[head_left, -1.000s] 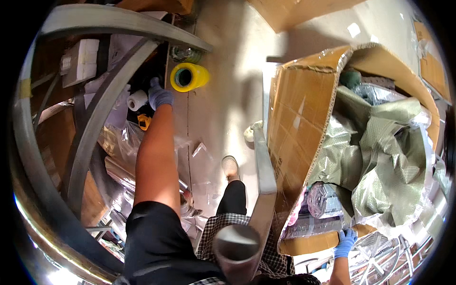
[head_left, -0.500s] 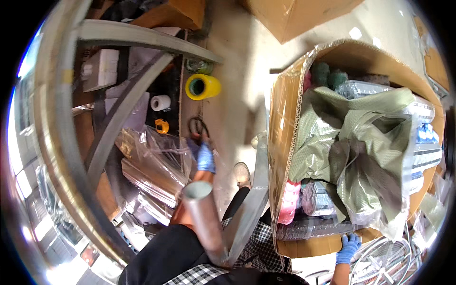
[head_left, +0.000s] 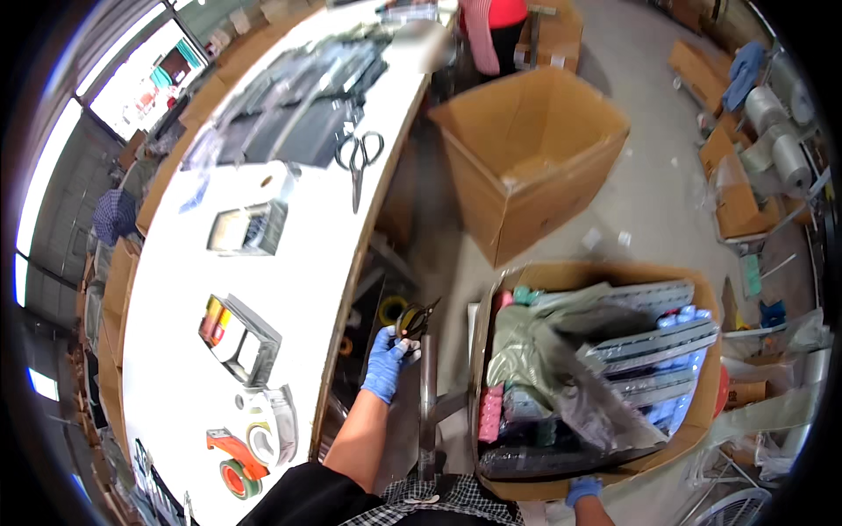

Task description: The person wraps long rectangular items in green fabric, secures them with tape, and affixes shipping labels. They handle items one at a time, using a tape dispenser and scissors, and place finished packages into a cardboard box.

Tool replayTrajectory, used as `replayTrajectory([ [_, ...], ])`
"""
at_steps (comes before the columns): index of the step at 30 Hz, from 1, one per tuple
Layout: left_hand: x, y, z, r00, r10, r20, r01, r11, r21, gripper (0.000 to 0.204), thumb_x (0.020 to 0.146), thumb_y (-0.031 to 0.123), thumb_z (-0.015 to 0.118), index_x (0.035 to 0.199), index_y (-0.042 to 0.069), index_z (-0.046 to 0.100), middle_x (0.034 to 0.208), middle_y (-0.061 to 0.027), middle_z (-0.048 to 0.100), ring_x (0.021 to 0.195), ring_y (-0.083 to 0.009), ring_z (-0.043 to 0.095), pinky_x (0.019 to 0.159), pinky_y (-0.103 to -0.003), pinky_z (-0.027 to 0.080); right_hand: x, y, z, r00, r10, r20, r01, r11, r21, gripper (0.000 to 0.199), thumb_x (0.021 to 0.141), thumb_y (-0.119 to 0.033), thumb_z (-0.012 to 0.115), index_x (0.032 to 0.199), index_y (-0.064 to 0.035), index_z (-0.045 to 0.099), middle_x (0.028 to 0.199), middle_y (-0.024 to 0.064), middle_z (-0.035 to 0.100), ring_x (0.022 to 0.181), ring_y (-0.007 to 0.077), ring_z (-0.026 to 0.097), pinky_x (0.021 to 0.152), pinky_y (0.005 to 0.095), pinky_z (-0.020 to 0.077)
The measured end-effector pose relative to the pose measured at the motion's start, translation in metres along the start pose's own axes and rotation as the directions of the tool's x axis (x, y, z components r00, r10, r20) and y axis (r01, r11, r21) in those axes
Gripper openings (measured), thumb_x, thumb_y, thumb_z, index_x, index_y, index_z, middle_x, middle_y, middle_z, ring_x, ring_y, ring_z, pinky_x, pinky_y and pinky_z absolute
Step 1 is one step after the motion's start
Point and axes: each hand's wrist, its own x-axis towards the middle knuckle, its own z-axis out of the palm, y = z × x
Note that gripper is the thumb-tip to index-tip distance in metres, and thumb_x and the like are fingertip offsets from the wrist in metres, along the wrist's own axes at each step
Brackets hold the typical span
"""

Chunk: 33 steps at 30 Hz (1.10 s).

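Note:
My left hand (head_left: pixel 384 361), in a blue glove, is shut on a small pair of dark scissors (head_left: pixel 415 319) beside the edge of the white table (head_left: pixel 175 298). It is held just above a yellow tape roll (head_left: pixel 391 309) on the shelf under the table. My right hand (head_left: pixel 582 490), also blue-gloved, rests on the near rim of a cardboard box (head_left: pixel 702 412) on the floor. That box is packed with grey bags and wrapped packages. Its fingers are mostly hidden.
On the table lie large scissors (head_left: pixel 357 159), two small open boxes (head_left: pixel 248 228) (head_left: pixel 239 330) and tape dispensers (head_left: pixel 253 438). An empty cardboard box (head_left: pixel 531 158) stands on the floor beyond. A metal post (head_left: pixel 427 394) rises between my arms. Another person (head_left: pixel 491 22) stands at the far end.
My left hand reached to the shelf under the table, took up the dark scissors and drew back. The view swung up to the tabletop. My right hand stayed on the box rim.

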Motion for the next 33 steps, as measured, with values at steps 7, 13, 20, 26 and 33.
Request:
replayTrajectory([
  [7,-0.032,0.145,0.078,0.951,0.305,0.051,-0.309,0.945,0.103,0.025,0.089,0.004,0.061,0.109,0.011,0.049,0.097,-0.0067,0.058,0.094,-0.0205,0.064,0.087,-0.041,0.057,0.010,-0.044,-0.033,0.854,-0.433,-0.289,0.519,0.750,0.409,0.052,0.082,-0.040,0.067,0.123,-0.0088,0.061,0.126,0.0161,0.061,0.118,0.0341,0.055,0.099,0.0421,0.0446],
  [13,0.025,0.229,0.136,0.941,0.324,0.098,-0.298,0.929,-0.219,0.017,0.097,0.024,0.059,0.105,0.013,0.050,0.095,-0.0022,0.056,0.093,-0.0167,0.062,0.087,-0.039,0.054,-0.101,-0.044,-0.117,0.841,-0.385,-0.380,0.540,0.560,0.628,0.040,0.089,-0.026,0.063,0.122,-0.0042,0.061,0.124,0.0187,0.062,0.113,0.0356,0.057,0.097,0.0417,0.0446],
  [20,0.215,0.277,0.146,0.743,0.649,0.163,-0.641,0.619,0.454,0.014,0.096,0.021,0.059,0.098,0.006,0.058,0.084,-0.0021,0.059,0.078,-0.0103,0.054,0.075,-0.027,0.046,-0.156,-0.083,-0.120,0.947,-0.120,-0.298,0.318,0.213,0.924,0.048,0.091,-0.035,0.063,0.130,-0.0066,0.057,0.131,0.0185,0.058,0.119,0.0330,0.056,0.101,0.0422,0.0425],
  [26,0.335,0.306,0.152,0.737,0.636,0.230,-0.630,0.522,0.575,0.013,0.090,0.013,0.065,0.096,0.002,0.065,0.081,-0.0099,0.064,0.076,-0.0189,0.058,0.075,-0.031,0.048,-0.197,-0.122,-0.175,0.973,-0.005,-0.231,0.222,0.287,0.932,0.050,0.090,-0.037,0.063,0.130,-0.0070,0.057,0.130,0.0180,0.058,0.119,0.0329,0.055,0.101,0.0416,0.0426],
  [33,0.421,0.334,0.177,0.465,0.733,0.496,-0.715,-0.019,0.699,0.020,0.089,0.027,0.065,0.100,0.011,0.064,0.090,-0.0186,0.061,0.084,-0.0386,0.059,0.077,-0.045,0.048,-0.207,-0.151,-0.215,0.976,0.043,-0.215,0.193,0.297,0.935,0.053,0.089,-0.039,0.063,0.130,-0.0074,0.057,0.130,0.0173,0.058,0.120,0.0329,0.055,0.101,0.0410,0.0428],
])
